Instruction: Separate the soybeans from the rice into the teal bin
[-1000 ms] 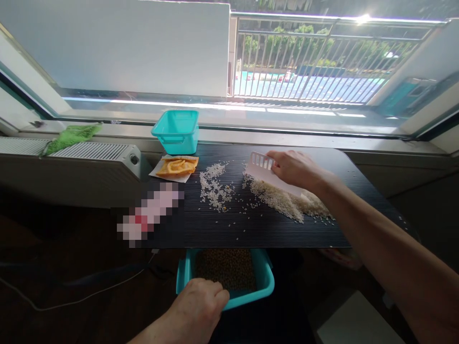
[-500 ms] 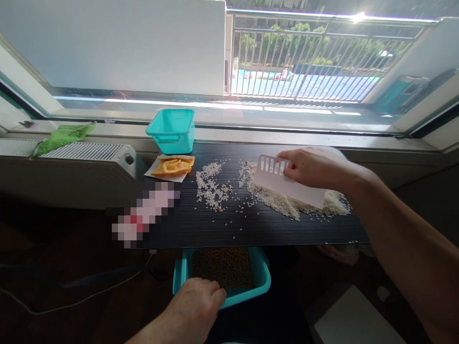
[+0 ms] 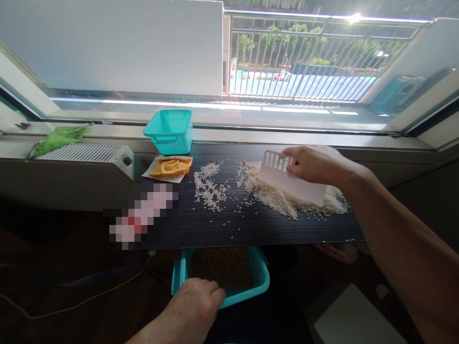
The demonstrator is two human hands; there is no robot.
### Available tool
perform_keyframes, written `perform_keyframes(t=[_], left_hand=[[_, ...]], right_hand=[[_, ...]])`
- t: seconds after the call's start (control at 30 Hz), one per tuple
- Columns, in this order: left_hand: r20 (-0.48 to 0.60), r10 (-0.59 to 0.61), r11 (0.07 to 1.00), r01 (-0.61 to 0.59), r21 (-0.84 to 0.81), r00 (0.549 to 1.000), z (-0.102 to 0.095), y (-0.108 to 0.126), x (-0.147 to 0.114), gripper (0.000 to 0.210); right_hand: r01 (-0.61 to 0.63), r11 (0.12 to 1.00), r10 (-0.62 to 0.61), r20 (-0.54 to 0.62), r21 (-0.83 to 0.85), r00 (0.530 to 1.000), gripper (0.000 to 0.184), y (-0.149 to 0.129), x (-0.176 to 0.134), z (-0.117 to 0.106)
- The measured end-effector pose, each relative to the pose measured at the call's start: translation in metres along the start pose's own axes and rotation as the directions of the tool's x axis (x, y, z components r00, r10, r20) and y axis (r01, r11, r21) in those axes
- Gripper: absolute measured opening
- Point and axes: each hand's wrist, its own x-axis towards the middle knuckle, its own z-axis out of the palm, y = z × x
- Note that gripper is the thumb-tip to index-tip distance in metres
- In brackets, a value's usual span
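Observation:
My right hand (image 3: 317,165) is closed on a white slotted dough scraper (image 3: 292,184), gripping it near the slots. The scraper is tilted over a heap of white rice (image 3: 274,198) on the dark tabletop, hiding part of the heap. A smaller scatter of rice (image 3: 210,186) lies to its left, with a few brownish bits among the grains. Below the table's front edge, my left hand (image 3: 199,301) is closed over the near rim of a turquoise bin (image 3: 263,284). Small brownish beans or pellets (image 3: 222,265) lie in the bin.
An empty-looking turquoise basket (image 3: 170,131) stands at the back left of the dark table (image 3: 215,231). Before it lies an orange-yellow cloth (image 3: 172,167) on white paper. A radiator (image 3: 82,167) with a green cloth (image 3: 62,138) is further left. A white box (image 3: 355,317) is low on the right.
My right hand has shifted the scraper slightly right and back over the rice heap, baring more grains at its left. My left hand stays on the bin rim. The view has moved slightly.

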Motion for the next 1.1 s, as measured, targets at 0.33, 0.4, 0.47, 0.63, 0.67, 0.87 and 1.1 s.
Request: perform_keyframes(t=[0.33,0.4,0.47,0.63,0.67,0.87,1.1], left_hand=[[0.039,-0.004,1.0,0.004,0.002,0.999,-0.001,-0.001,0.0,0.019],[0.032,-0.009,1.0,0.009,-0.003,0.999,-0.001,-0.001,0.0,0.019],[0.026,-0.017,1.0,0.017,-0.004,1.0,-0.001,-0.001,0.0,0.02],[0.058,-0.043,0.999,0.044,-0.002,0.997,-0.004,0.002,0.002,0.02],[0.061,-0.05,0.999,0.05,-0.004,0.997,-0.005,0.002,0.002,0.02],[0.014,-0.05,0.998,0.05,-0.026,0.999,-0.004,0.002,0.0,0.018],[0.051,-0.059,0.997,0.061,-0.046,0.997,-0.011,0.004,0.0,0.02]], right_hand=[[-0.026,1.0,0.025,0.075,0.018,0.997,0.049,-0.003,0.013,-0.003],[-0.022,0.999,0.019,0.075,0.048,0.997,0.051,-0.002,0.015,-0.004],[-0.03,0.999,0.027,0.06,0.045,0.998,0.05,-0.001,0.019,-0.005],[-0.049,0.999,0.051,0.086,-0.015,0.995,0.044,0.002,0.034,-0.008],[-0.045,0.999,0.047,0.093,-0.024,0.995,0.044,0.001,0.037,-0.008],[0.001,1.0,-0.004,0.102,0.029,0.995,0.04,-0.004,0.039,-0.011],[-0.008,0.999,0.005,0.053,0.052,0.999,0.049,-0.008,0.042,-0.01]])
